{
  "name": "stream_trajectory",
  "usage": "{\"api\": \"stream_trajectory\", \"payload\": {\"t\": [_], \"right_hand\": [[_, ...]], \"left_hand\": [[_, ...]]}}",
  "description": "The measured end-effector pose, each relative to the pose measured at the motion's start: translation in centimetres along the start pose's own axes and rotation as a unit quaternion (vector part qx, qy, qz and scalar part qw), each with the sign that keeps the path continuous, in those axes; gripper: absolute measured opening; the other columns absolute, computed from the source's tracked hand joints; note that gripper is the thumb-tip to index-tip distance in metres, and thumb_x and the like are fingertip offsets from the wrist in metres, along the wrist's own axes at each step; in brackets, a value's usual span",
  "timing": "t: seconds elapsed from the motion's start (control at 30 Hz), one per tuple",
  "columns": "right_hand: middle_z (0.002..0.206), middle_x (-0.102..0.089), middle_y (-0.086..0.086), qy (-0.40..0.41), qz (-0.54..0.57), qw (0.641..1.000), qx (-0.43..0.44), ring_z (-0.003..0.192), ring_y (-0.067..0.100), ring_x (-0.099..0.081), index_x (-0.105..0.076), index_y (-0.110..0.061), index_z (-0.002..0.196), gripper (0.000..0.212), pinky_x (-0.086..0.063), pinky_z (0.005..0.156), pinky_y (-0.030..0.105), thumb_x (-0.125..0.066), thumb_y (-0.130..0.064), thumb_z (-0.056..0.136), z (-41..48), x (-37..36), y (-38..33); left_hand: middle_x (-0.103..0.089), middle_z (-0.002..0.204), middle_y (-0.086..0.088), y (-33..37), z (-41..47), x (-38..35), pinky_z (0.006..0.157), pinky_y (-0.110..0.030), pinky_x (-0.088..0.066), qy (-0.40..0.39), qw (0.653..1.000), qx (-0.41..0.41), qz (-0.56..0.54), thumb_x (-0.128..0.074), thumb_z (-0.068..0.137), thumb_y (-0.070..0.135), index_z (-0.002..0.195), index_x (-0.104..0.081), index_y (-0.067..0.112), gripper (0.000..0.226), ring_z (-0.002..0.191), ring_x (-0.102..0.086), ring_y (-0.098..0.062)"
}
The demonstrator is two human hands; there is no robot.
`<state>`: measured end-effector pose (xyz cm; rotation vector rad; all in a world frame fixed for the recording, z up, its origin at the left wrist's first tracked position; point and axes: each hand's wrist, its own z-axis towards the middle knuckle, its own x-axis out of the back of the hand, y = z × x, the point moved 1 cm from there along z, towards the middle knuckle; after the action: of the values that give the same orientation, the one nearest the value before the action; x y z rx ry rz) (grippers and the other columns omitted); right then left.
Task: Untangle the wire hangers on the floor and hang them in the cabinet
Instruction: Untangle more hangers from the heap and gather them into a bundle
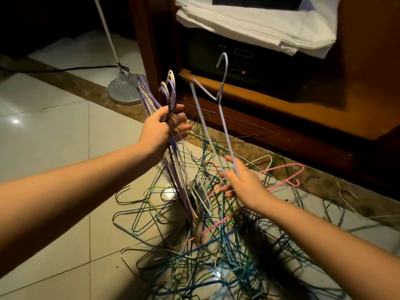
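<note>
A tangled heap of wire hangers (216, 252) in green, blue, pink and white lies on the tiled floor in front of the wooden cabinet (324, 118). My left hand (164, 128) grips a bunch of purple and white hangers (167, 94) by their necks, hooks up, bodies hanging down into the heap. My right hand (242, 182) holds a single pale lilac hanger (218, 100) by its lower wire, lifted above the heap with its hook pointing up in front of the cabinet. A pink hanger (281, 176) lies at the heap's right edge.
Inside the cabinet's lower part stands a dark safe (240, 61) with folded white cloth (259, 24) on top. A floor lamp's round metal base (125, 89) and pole stand left of the cabinet, with a black cable along the floor. Loose hangers lie at the right.
</note>
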<state>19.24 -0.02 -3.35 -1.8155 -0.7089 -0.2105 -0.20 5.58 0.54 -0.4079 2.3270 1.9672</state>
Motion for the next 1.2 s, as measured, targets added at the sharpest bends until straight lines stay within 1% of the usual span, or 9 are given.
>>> {"api": "stream_trajectory", "payload": {"t": [0.2,0.33,0.47,0.6,0.8,0.93,1.07,1.13,1.2], "right_hand": [[0.093,-0.064,0.011,-0.033,-0.135,0.990,0.033,0.067,0.022,-0.053,-0.027,-0.028,0.145,0.046,-0.040,0.061,0.031,-0.035,-0.023,0.100,0.0,-2.7,-0.5],[0.098,-0.063,0.012,-0.050,-0.183,0.980,0.060,0.086,0.028,-0.059,-0.025,-0.026,0.145,0.046,-0.044,0.070,0.033,-0.036,-0.029,0.100,-0.8,-3.2,-0.9],[0.126,-0.058,0.010,-0.076,-0.203,0.971,0.100,0.111,0.027,-0.055,-0.030,-0.024,0.144,0.051,-0.045,0.090,0.033,-0.036,-0.044,0.098,-1.4,-2.9,0.6],[0.148,-0.035,-0.002,-0.053,-0.342,0.937,0.047,0.135,0.020,-0.030,-0.027,-0.032,0.145,0.057,-0.024,0.110,0.040,-0.027,-0.058,0.094,-1.5,-1.5,4.9],[0.156,-0.015,-0.002,-0.093,-0.463,0.881,0.019,0.145,0.025,-0.004,-0.026,-0.044,0.142,0.058,0.007,0.114,0.051,-0.020,-0.066,0.089,-1.7,-0.1,10.6],[0.153,-0.027,-0.003,-0.099,-0.451,0.886,0.031,0.144,0.023,-0.010,-0.041,-0.046,0.134,0.085,0.007,0.114,0.047,0.005,-0.070,0.067,-0.9,0.6,12.1],[0.138,-0.048,-0.007,-0.105,-0.470,0.875,0.057,0.136,0.018,-0.030,-0.048,-0.046,0.129,0.111,0.000,0.115,0.046,0.024,-0.082,0.052,0.7,1.4,12.9],[0.129,-0.055,-0.009,-0.105,-0.480,0.869,0.061,0.127,0.016,-0.041,-0.051,-0.044,0.127,0.118,-0.003,0.115,0.044,0.029,-0.082,0.048,1.2,1.9,13.1],[0.124,-0.058,-0.008,-0.089,-0.469,0.876,0.064,0.122,0.016,-0.046,-0.053,-0.037,0.126,0.110,-0.010,0.115,0.040,0.017,-0.085,0.057,1.5,2.2,12.8]], "left_hand": [[-0.060,0.082,-0.002,-1.1,-0.2,-2.3,0.068,-0.030,-0.053,-0.013,1.000,0.013,-0.020,-0.055,0.089,0.003,0.108,-0.057,0.018,0.024,0.065,-0.061,-0.013],[-0.058,0.079,-0.006,-1.5,-0.1,-2.9,0.064,-0.027,-0.055,-0.018,0.999,0.020,-0.024,-0.052,0.091,0.004,0.093,-0.055,0.021,0.018,0.064,-0.064,-0.013],[-0.047,0.065,-0.002,-2.6,0.4,-3.0,0.053,-0.028,-0.051,-0.020,0.999,0.021,-0.029,-0.051,0.093,0.006,0.085,-0.050,0.016,0.013,0.050,-0.053,-0.012],[-0.038,0.063,-0.002,-3.9,0.8,-2.3,0.047,-0.023,-0.046,0.003,1.000,0.016,0.008,-0.048,0.096,0.011,0.080,-0.043,0.017,0.017,0.046,-0.042,-0.009],[-0.039,0.066,-0.001,-4.2,0.7,-0.4,0.045,-0.022,-0.036,0.011,0.986,-0.024,0.164,-0.044,0.097,0.010,0.082,-0.047,0.020,0.018,0.045,-0.039,-0.005],[-0.044,0.067,0.000,-5.3,0.8,1.1,0.049,-0.026,-0.032,0.007,0.970,-0.015,0.244,-0.042,0.097,0.013,0.078,-0.050,0.024,0.023,0.054,-0.039,-0.012],[-0.049,0.066,-0.001,-7.8,1.5,2.9,0.059,-0.033,-0.035,0.000,0.913,-0.017,0.407,-0.049,0.094,0.021,0.083,-0.057,0.018,0.014,0.064,-0.046,-0.021],[-0.060,0.078,-0.009,-9.3,1.7,3.5,0.063,-0.036,-0.036,-0.009,0.881,-0.011,0.473,-0.051,0.094,0.024,0.092,-0.060,0.015,0.013,0.077,-0.055,-0.029],[-0.064,0.097,-0.015,-10.3,1.7,3.5,0.064,-0.033,-0.033,-0.012,0.849,-0.014,0.527,-0.050,0.095,0.022,0.101,-0.061,0.014,0.015,0.091,-0.057,-0.032]]}}
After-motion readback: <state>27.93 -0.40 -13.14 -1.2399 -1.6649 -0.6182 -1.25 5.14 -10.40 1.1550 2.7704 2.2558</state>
